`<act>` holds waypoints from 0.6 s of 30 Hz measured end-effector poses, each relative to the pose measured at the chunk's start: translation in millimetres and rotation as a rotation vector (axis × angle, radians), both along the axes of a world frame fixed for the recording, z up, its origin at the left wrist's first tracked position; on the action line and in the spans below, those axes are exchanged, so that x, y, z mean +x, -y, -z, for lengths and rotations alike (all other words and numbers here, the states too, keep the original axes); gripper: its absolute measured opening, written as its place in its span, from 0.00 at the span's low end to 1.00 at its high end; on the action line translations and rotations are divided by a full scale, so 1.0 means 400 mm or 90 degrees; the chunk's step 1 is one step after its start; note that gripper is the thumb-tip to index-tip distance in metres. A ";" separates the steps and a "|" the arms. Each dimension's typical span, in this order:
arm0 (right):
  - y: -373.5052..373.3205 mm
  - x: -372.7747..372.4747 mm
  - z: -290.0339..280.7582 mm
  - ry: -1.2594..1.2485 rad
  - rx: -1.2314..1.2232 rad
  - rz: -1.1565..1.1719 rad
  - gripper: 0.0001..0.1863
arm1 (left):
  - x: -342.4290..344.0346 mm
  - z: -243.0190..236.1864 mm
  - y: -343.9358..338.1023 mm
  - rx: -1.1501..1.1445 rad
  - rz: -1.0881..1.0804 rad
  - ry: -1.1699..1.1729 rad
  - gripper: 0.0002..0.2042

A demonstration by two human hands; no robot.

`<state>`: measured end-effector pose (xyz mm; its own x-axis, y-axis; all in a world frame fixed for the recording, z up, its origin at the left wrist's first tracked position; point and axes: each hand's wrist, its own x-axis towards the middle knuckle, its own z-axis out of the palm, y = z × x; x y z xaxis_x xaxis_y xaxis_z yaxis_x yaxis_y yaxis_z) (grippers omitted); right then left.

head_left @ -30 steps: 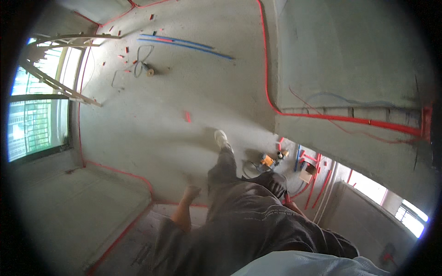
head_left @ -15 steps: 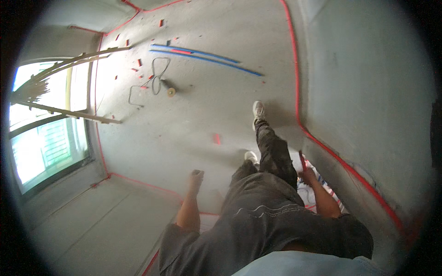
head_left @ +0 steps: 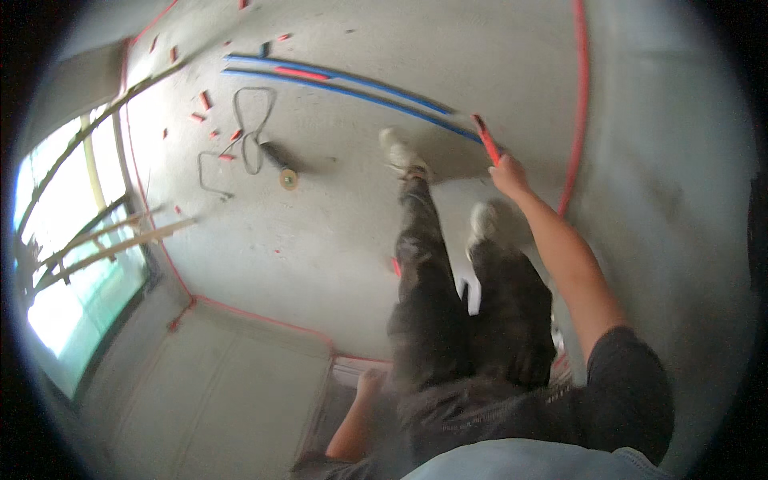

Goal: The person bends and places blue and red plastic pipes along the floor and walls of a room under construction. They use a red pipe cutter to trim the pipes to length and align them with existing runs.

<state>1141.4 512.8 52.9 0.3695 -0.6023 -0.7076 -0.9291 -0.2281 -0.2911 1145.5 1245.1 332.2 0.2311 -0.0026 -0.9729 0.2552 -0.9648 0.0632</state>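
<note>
My right hand [head_left: 510, 174] is closed around a slim red tool with a dark tip [head_left: 486, 141]. It reaches forward over the floor, and the tool's exact kind is unclear. In the view, the tool's tip lies near the right ends of two long blue pipes [head_left: 344, 86] on the floor. A short red pipe piece [head_left: 301, 74] lies between them. My left hand [head_left: 370, 382] hangs low beside my body, away from the objects on the floor. Blur hides its fingers.
An angle grinder [head_left: 279, 162] with a looped grey cord [head_left: 256, 128] lies on the concrete floor. Several red pipe offcuts [head_left: 205, 101] are scattered nearby. Red pipe runs along the right wall base [head_left: 578, 104]. Wooden poles [head_left: 132, 242] lean by the window at left.
My right hand has swung forward from beside my hip with the red tool. My left hand has dropped back toward my body. My legs have stepped, and the view has shifted.
</note>
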 end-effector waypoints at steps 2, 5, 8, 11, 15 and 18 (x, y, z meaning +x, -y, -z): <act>0.037 0.183 0.259 0.048 -0.010 0.005 0.22 | 0.132 0.142 0.049 -0.049 0.021 0.020 0.07; 0.095 0.424 0.504 0.099 -0.042 -0.070 0.21 | 0.343 0.209 0.326 0.148 -0.342 0.050 0.09; 0.062 0.586 0.670 0.107 -0.055 -0.159 0.23 | 0.433 0.212 0.384 0.226 -0.476 0.093 0.11; 0.080 0.652 0.759 0.050 -0.020 -0.220 0.20 | 0.572 0.207 0.517 0.274 -0.370 0.074 0.12; 0.172 0.661 0.738 0.019 0.015 -0.193 0.16 | 0.709 0.195 0.549 0.269 -0.258 0.032 0.14; 0.310 0.724 0.508 0.107 0.161 -0.049 0.12 | 0.768 0.194 0.639 0.237 -0.106 -0.020 0.14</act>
